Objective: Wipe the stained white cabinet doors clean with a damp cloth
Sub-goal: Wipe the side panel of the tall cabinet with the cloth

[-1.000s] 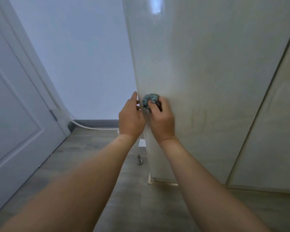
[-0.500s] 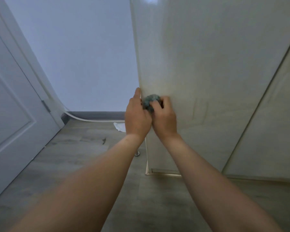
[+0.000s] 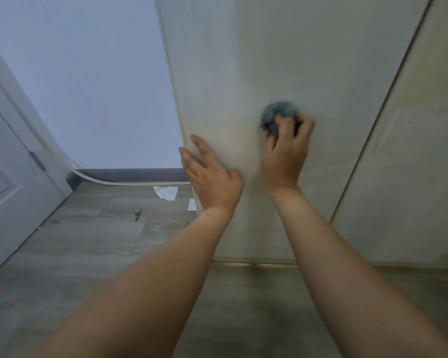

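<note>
We observe the right hand holding a balled-up blue-green cloth against the face of the left cabinet door, toward the middle of the panel and well apart from its left edge. The right fingers are curled round the cloth, gripping it from below and from the right; the cloth is blurred, so we cannot tell its weave or how wet it is. The left hand lies flat on the same door near its left edge, lower than the cloth, with its fingers straight and slightly spread, holding nothing. The two hands are apart, with bare door surface between them. The door surface shows faint streaks and a dull yellowish cast. A dark vertical gap separates this door from a second cabinet door to the right, which carries a smeared patch in its upper part. To the left we note a pale wall, a grey baseboard, a white room door with a hinge, and a wood-look floor. Two white scraps of paper lie on the floor near the cabinet's left corner, one partly hidden behind the left hand. A thin white strip runs along the foot of the wall.
</note>
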